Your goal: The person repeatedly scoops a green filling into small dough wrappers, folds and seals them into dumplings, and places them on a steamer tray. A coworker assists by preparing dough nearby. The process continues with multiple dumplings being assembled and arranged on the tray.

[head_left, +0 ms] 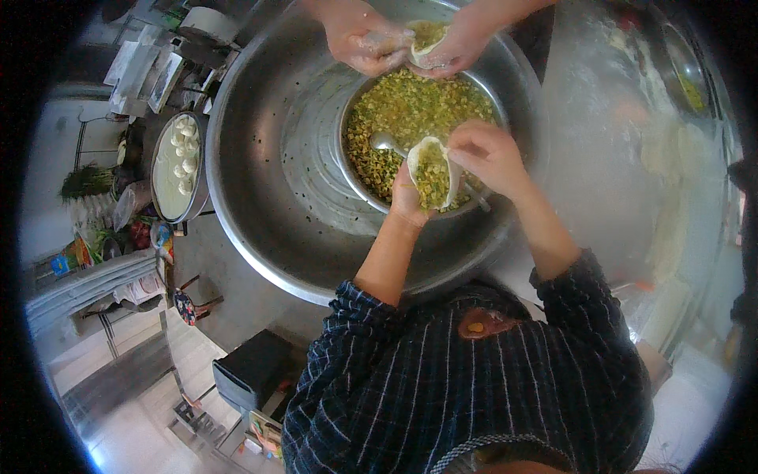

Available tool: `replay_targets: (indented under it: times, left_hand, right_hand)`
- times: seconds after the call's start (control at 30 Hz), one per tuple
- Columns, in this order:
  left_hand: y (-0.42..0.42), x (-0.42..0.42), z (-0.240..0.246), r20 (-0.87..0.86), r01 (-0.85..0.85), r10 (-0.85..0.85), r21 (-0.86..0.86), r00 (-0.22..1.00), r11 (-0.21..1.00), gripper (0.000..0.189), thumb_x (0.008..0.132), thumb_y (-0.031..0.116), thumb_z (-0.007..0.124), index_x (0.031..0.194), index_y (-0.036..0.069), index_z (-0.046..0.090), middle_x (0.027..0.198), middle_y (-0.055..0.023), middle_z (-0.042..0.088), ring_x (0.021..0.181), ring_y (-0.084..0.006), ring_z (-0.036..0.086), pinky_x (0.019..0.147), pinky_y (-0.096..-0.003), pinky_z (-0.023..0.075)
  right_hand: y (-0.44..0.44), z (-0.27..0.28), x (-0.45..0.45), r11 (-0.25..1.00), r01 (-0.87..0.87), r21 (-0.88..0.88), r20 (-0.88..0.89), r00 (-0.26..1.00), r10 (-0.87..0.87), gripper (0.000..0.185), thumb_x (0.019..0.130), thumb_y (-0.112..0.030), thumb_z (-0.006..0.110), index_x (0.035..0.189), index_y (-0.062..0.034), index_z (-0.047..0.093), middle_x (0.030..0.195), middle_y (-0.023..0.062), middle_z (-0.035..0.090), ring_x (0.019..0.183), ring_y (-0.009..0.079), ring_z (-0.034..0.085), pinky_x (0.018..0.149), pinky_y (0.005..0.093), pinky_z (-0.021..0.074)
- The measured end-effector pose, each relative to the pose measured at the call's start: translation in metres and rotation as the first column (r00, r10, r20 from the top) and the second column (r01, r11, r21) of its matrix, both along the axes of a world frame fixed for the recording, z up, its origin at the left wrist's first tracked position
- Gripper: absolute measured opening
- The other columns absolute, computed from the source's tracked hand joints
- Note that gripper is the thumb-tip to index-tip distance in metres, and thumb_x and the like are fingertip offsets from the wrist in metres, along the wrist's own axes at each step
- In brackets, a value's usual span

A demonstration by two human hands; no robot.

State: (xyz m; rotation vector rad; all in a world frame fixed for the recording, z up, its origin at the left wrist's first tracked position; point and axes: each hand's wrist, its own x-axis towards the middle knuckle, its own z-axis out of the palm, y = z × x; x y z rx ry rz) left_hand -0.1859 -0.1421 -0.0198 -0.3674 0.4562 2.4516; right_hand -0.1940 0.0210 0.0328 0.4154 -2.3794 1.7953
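My left hand [406,200] cups a round dough wrapper [453,178] heaped with chopped green and yellow filling [431,178]. At the wrapper's right edge, the fingertips of my right hand [491,159] pinch the dough. Both hands are over a metal bowl [359,188] holding a large amount of the same filling [435,106]. A metal spoon [385,141] lies in it, and its handle passes behind the wrapper. The bowl sits inside a wide steel basin [254,178].
Across the basin, another person's hands [370,41] hold a second filled wrapper [426,37]. A flour-dusted table [592,136] is on the right. To the left, a round tray [169,198] carries several white buns [186,145]. A stool [185,307] and a black box [254,361] are lower left.
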Motion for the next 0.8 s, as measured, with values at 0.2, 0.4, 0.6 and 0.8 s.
replay_targets:
  times: [0.2,0.4,0.6,0.8]
  left_hand:
    - [-0.005,-0.004,-0.006,-0.033,0.114,-0.111,0.080,0.993,0.990,0.047,0.092,0.042,0.039,0.119,0.006,0.053,0.110,-0.0150,0.061,0.092,-0.0319,0.064,0.072,-0.0469,0.0565]
    - [-0.007,-0.005,-0.007,-0.028,0.115,-0.114,0.041,0.993,0.993,0.050,0.093,0.044,0.037,0.118,0.004,0.053,0.108,-0.0153,0.063,0.090,-0.0295,0.065,0.072,-0.0455,0.0569]
    - [-0.007,-0.008,-0.005,-0.075,0.204,-0.209,-0.070,0.975,0.976,0.044,0.094,0.038,0.038,0.116,0.003,0.054,0.106,-0.0148,0.063,0.090,-0.0286,0.065,0.074,-0.0453,0.0563]
    - [-0.010,-0.015,0.004,-0.093,0.311,-0.317,-0.070,0.944,0.948,0.032,0.089,0.028,0.054,0.110,0.004,0.058,0.102,-0.0091,0.064,0.087,-0.0198,0.065,0.072,-0.0330,0.0549]
  right_hand:
    - [0.003,0.002,0.000,0.999,-0.038,-0.001,0.069,0.997,0.038,0.011,0.076,-0.006,0.070,0.085,-0.0031,0.065,0.084,0.0044,0.061,0.070,0.0122,0.058,0.062,0.0245,0.0466]
    - [0.005,0.010,-0.006,0.991,-0.114,0.071,0.038,0.993,0.112,0.014,0.076,-0.005,0.069,0.088,-0.0036,0.063,0.088,0.0048,0.059,0.075,0.0146,0.057,0.066,0.0263,0.0452]
    - [0.006,0.018,-0.007,0.962,-0.166,0.216,-0.105,0.976,0.192,0.012,0.076,-0.010,0.068,0.085,-0.0041,0.061,0.081,0.0067,0.056,0.072,0.0218,0.056,0.066,0.0323,0.0459]
    - [0.009,0.024,-0.010,0.919,-0.238,0.314,-0.111,0.952,0.284,0.010,0.077,-0.013,0.066,0.081,-0.0047,0.061,0.083,0.0072,0.057,0.075,0.0249,0.057,0.067,0.0341,0.0461]
